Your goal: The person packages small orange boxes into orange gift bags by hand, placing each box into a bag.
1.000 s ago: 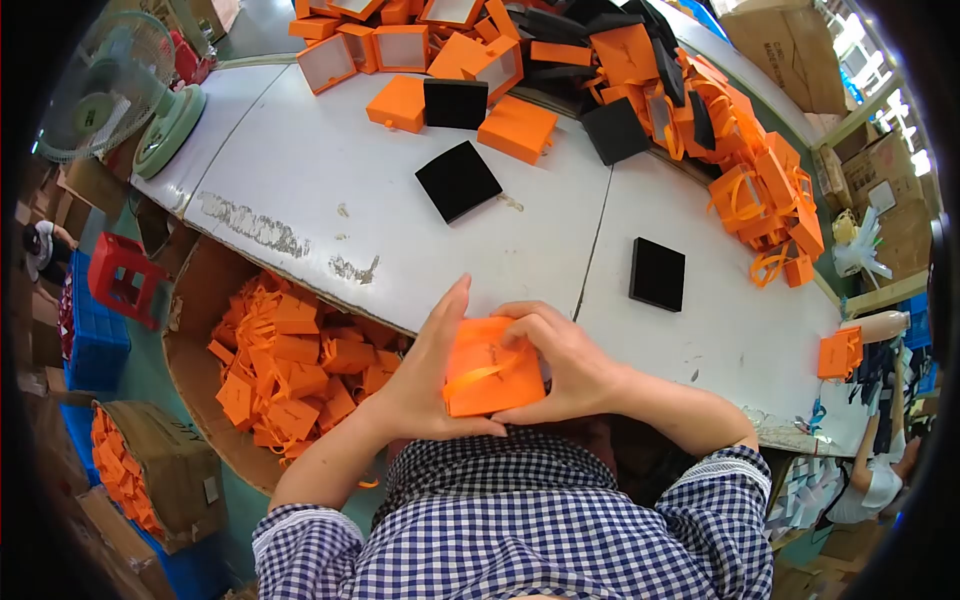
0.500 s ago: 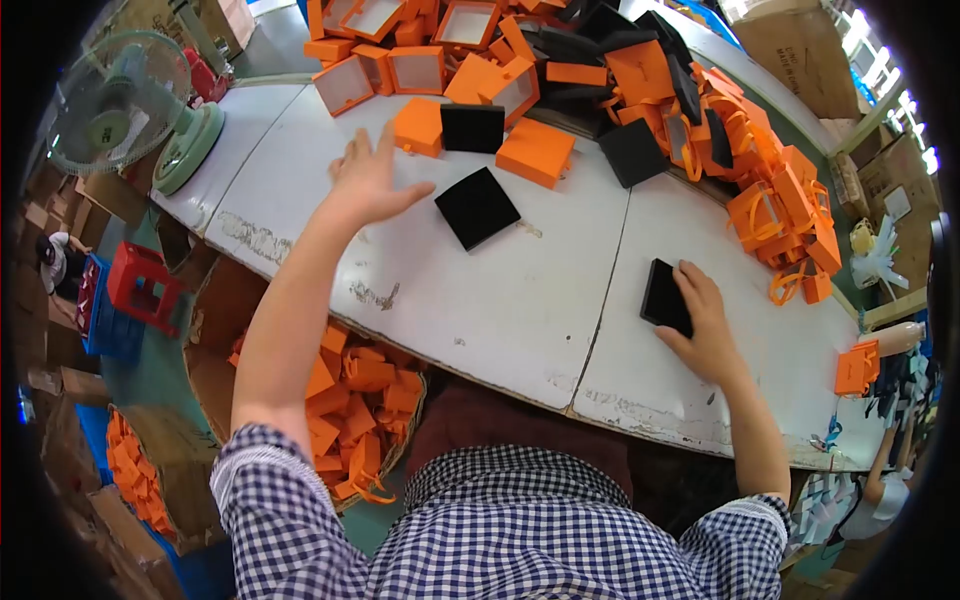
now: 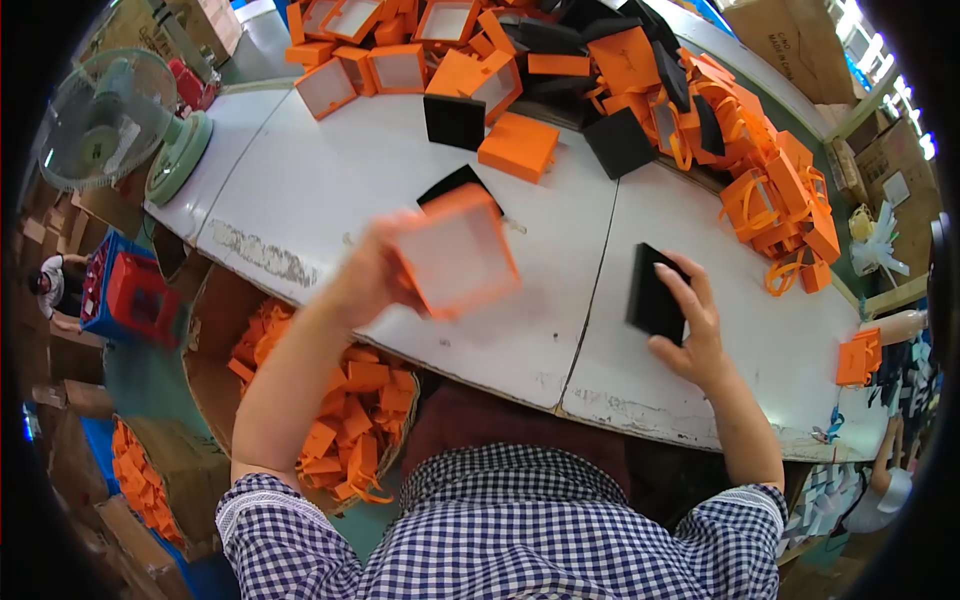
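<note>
My left hand (image 3: 368,272) grips an orange box (image 3: 462,250) by its left side, above the table; the box's pale inner face shows and motion blurs it. Partly hidden behind it lies a black square piece (image 3: 458,184). On the right, my right hand (image 3: 692,325) holds a black piece (image 3: 655,295) between thumb and fingers, tilted on the white table (image 3: 540,300). Farther back, another black piece (image 3: 455,121) stands beside a closed orange box (image 3: 518,146).
Orange boxes (image 3: 408,69) and black pieces (image 3: 618,142) are piled along the far edge. A fan (image 3: 180,158) stands at the far left. Below the table's near edge, a carton (image 3: 210,330) holds orange boxes. A person (image 3: 62,288) is at the far left.
My left hand has closed on an orange box and brought it nearer, off the table. My right hand has tilted its black piece up a little.
</note>
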Motion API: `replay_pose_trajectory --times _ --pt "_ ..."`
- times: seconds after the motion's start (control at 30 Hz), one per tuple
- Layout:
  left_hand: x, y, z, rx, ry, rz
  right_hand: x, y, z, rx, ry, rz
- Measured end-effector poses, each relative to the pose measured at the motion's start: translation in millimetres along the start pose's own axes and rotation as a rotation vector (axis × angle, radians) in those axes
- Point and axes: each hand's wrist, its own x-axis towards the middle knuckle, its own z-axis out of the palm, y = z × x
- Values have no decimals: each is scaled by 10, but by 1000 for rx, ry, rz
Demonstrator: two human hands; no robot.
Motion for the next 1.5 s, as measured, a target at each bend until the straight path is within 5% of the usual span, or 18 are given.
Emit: replay_pose_trajectory --times 0.1,0.23,0.3,0.33,0.43,0.57,0.63,0.7,0.77,0.83,0.9,0.97,1.07,1.33,1.43,1.5 --pt "-38 -393 508 -3 -99 -373 335 -569 130 20 -80 -320" --pt "-42 -383 609 153 -166 -434 336 -602 452 -71 -279 -319" --pt "-211 -352 603 828 100 142 298 -553 485 -35 -300 -292" --pt "-327 -358 563 1099 24 489 302 -556 483 -34 -301 -291" --pt "-426 -668 659 1189 -95 659 311 -610 547 -22 -287 -274" --pt "-273 -989 690 943 -36 726 318 -708 769 -4 -339 -294" --pt "-294 -986 702 952 -34 705 283 -737 755 -196 -403 -279" --pt "-291 -987 756 1054 59 834 246 -669 703 -20 -501 -246" --pt "-317 -955 763 1270 -20 936 245 -429 541 -3 -289 -216" --pt "-331 -835 858 1442 -278 830 334 94 156 -379 73 -164" --pt "-329 -852 965 1486 -284 815 412 649 -438 -776 353 7" --pt "-305 -851 987 1582 -248 815 315 1136 -874 -1084 397 365" --pt "-290 -854 1002 1553 -235 818 108 1340 -854 -1286 219 314" --pt "-323 -838 970 1534 -236 787 290 901 -853 -679 285 103" --pt "-381 -852 881 1545 -236 758 411 397 -1038 -225 103 119" --pt "-402 -850 845 1540 -232 759 481 168 -1112 180 -681 323"
